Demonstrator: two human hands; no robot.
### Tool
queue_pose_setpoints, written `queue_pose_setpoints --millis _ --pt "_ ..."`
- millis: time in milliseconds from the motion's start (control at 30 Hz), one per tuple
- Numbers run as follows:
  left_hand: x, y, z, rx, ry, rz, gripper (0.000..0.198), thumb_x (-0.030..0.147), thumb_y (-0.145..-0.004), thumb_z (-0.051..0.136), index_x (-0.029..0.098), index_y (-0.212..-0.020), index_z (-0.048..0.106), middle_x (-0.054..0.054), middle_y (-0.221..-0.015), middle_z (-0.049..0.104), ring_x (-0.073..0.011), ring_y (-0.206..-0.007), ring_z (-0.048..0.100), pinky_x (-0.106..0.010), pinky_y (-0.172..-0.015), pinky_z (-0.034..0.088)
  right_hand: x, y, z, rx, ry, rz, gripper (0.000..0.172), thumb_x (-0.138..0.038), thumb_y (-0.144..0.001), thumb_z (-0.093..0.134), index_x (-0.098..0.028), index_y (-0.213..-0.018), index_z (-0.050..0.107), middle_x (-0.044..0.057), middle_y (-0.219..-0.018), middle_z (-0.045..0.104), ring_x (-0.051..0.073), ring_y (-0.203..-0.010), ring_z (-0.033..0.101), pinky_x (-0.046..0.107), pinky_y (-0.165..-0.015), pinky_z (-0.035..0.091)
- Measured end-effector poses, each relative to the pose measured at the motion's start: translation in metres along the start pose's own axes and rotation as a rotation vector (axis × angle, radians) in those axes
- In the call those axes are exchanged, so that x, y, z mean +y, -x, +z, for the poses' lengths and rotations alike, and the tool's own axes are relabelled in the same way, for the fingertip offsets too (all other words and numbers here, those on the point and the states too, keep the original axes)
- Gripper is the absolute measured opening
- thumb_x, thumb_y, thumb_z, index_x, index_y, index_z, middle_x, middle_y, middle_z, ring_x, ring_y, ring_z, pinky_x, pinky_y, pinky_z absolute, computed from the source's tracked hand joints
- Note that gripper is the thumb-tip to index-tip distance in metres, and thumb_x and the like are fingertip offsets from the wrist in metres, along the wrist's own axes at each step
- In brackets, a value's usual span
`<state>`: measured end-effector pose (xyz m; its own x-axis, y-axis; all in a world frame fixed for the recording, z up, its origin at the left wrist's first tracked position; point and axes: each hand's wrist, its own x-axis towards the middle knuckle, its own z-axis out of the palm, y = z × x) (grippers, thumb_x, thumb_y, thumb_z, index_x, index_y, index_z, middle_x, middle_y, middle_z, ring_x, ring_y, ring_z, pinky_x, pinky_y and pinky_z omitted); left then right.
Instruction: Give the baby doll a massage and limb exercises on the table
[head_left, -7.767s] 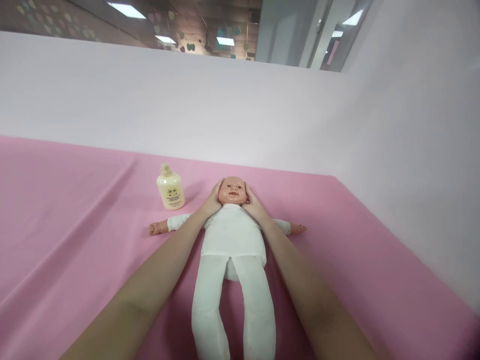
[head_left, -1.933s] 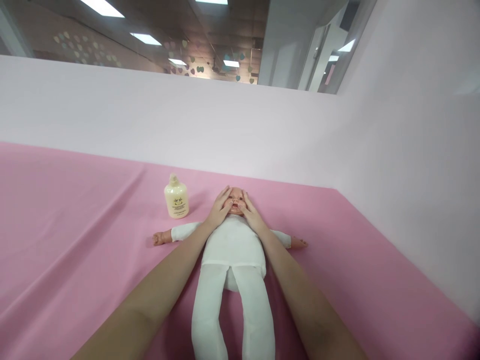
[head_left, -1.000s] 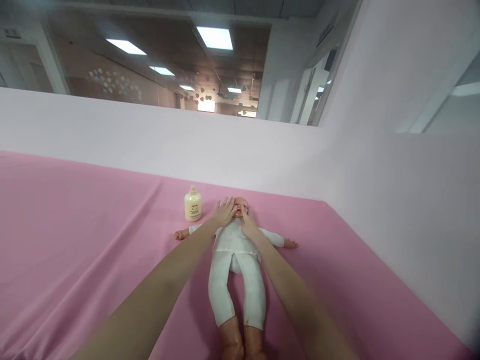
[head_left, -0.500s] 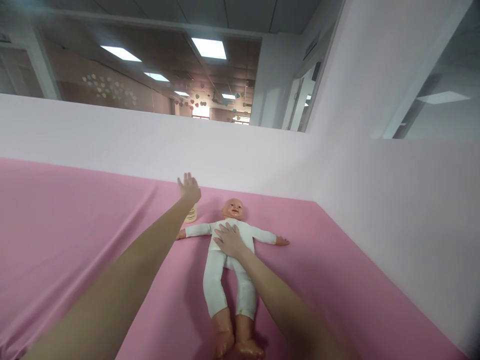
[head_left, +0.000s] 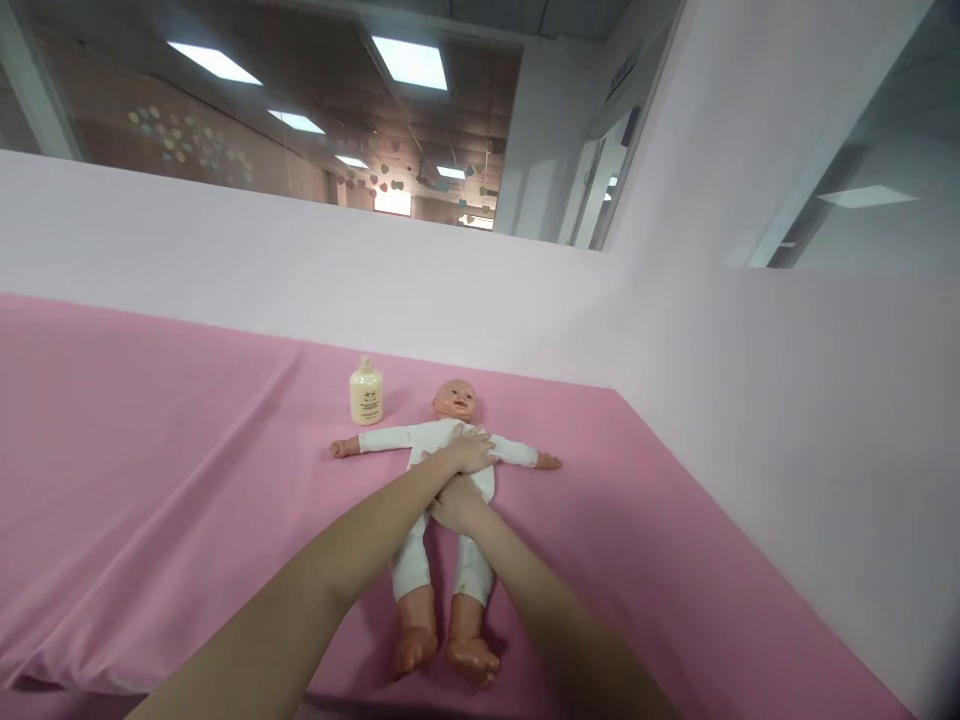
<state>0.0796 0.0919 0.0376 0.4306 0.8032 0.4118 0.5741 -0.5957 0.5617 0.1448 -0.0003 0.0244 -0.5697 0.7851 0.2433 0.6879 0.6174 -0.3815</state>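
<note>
- The left hand, raised in front of the bottle half a second ago, is now on the chest of the doll, and the bottle shows whole again.
- The right hand is on the doll's torso in both moments; a second ago both hands were at the doll's head, which is now uncovered.
- For the work in hand, this reads as a shift from the head to the torso.
- The left hand is open, palm down, fingers apart, touching the shirt and gripping nothing.
- Its wrist crosses over the right hand, which appears flat on the belly; a few fingertips show past the left wrist, but their spread is hard to tell.
- The doll lies on its back on the pink worktop, arms stretched out, the bottle standing upright near its head.
</note>
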Motion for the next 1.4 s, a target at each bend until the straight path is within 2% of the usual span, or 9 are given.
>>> queue_pose_setpoints --millis 67,167,333,567,767,967,1067,1200,1400 --pt "-0.009 -0.003 0.006 -0.059 -0.041 -0.019 0.041 0.05 -0.085 0.055 0.026 -0.115 0.067 -0.012 -0.138 0.061 -0.0295 -0.141 0.043 -0.054 -0.116 0.025 -0.002 0.01 -0.003 -0.04 0.054 -0.071 0.054 -0.036 -0.098 0.036 -0.015 -0.147 0.046 0.011 -0.153 0.046 0.027 -0.146 0.035 0.045 -0.122 0.02" --pt "-0.027 -0.001 0.003 -0.08 -0.083 -0.049 0.051 0.052 -0.086 0.05 0.022 -0.125 0.063 -0.014 -0.146 0.054 -0.0293 -0.143 0.039 -0.053 -0.119 0.021 -0.006 0.024 -0.008 -0.037 0.054 -0.078 0.048 -0.039 -0.102 0.031 -0.019 -0.142 0.051 0.01 -0.149 0.051 0.023 -0.143 0.039 0.046 -0.122 0.02" --pt "-0.044 0.02 -0.011 -0.04 -0.138 -0.108 0.059 0.05 -0.092 0.041 0.02 -0.142 0.05 -0.013 -0.155 0.042 -0.0278 -0.148 0.03 -0.05 -0.121 0.018 -0.01 0.056 -0.012 -0.076 -0.04 0.059 0.057 -0.048 -0.103 0.025 -0.025 -0.155 0.031 0.002 -0.161 0.033 0.024 -0.153 0.018 0.052 -0.124 0.013" --pt "-0.036 0.06 -0.004 0.051 -0.191 -0.204 0.064 0.05 -0.095 0.039 0.018 -0.15 0.04 -0.014 -0.16 0.033 -0.032 -0.151 0.022 -0.054 -0.12 0.017 -0.001 0.083 -0.003 0.033 -0.149 0.298 0.071 -0.054 -0.101 0.023 -0.016 -0.16 0.012 0.007 -0.166 0.013 0.026 -0.155 0.009 0.05 -0.125 0.014" --pt "-0.029 0.081 -0.006 0.011 -0.205 -0.11 0.055 0.049 -0.095 0.041 0.027 -0.145 0.049 -0.008 -0.158 0.039 -0.0313 -0.15 0.025 -0.056 -0.121 0.015 0.008 0.054 0.004 0.115 -0.092 0.34 0.077 -0.056 -0.099 0.027 -0.009 -0.159 0.014 0.014 -0.165 0.009 0.031 -0.154 0.004 0.057 -0.123 0.007" --pt "-0.026 0.082 -0.009 -0.055 -0.182 0.053 0.052 0.032 -0.092 0.046 0.028 -0.143 0.051 -0.006 -0.152 0.048 -0.0305 -0.148 0.031 -0.057 -0.121 0.017 0.021 0.017 0.004 0.229 -0.041 0.313 0.072 -0.052 -0.1 0.03 -0.009 -0.157 0.022 0.016 -0.163 0.022 0.03 -0.154 0.009 0.056 -0.123 0.008" --pt "-0.028 0.079 -0.003 -0.047 -0.178 0.152 0.05 0.028 -0.09 0.048 0.021 -0.139 0.055 -0.011 -0.146 0.054 -0.028 -0.14 0.043 -0.05 -0.12 0.025 0.025 0.006 -0.003 0.187 -0.032 0.153 0.062 -0.046 -0.101 0.029 -0.014 -0.154 0.032 0.011 -0.16 0.033 0.026 -0.153 0.017 0.051 -0.124 0.012" --pt "-0.031 0.078 0.0 -0.049 -0.163 0.205 0.04 0.025 -0.09 0.045 0.019 -0.123 0.066 -0.013 -0.124 0.068 -0.0269 -0.119 0.061 -0.047 -0.108 0.043 0.032 -0.009 -0.016 0.058 -0.079 -0.082 0.05 -0.041 -0.102 0.03 -0.025 -0.144 0.051 0.001 -0.154 0.045 0.021 -0.149 0.029 0.046 -0.124 0.015" --pt "-0.029 0.079 -0.012 -0.065 -0.117 0.244 0.033 0.021 -0.087 0.047 0.018 -0.106 0.073 -0.011 -0.113 0.073 -0.0275 -0.107 0.065 -0.044 -0.098 0.05 0.049 -0.036 -0.02 0.033 -0.21 -0.084 0.055 -0.05 -0.103 0.022 -0.028 -0.132 0.063 0.0 -0.145 0.055 0.021 -0.144 0.039 0.047 -0.123 0.022"
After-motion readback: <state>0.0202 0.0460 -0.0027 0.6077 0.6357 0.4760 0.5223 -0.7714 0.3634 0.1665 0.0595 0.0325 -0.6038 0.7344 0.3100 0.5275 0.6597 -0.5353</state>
